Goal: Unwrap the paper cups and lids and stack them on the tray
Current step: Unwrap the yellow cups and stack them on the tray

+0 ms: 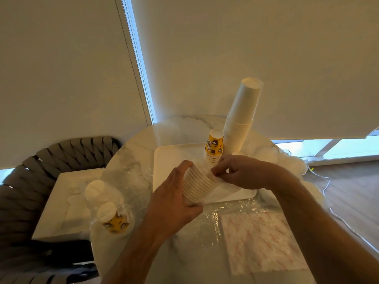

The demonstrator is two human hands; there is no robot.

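My left hand (176,193) grips a short stack of white paper cups (198,186) lying on its side above the white tray (164,160). My right hand (244,173) pinches the clear plastic wrap (213,173) at the stack's far end. On the tray stand a tall stack of white cups (242,117), upside down, and a shorter stack of yellow patterned cups (214,146). At the table's left edge lie still-wrapped cups, white (95,189) and yellow patterned (114,220), inside clear plastic.
Loose clear wrap (215,218) and a packet with red print (260,240) lie on the marble table in front of me. White lids (295,165) sit at the right edge. A white box (61,201) rests on a woven grey chair (24,181) to the left.
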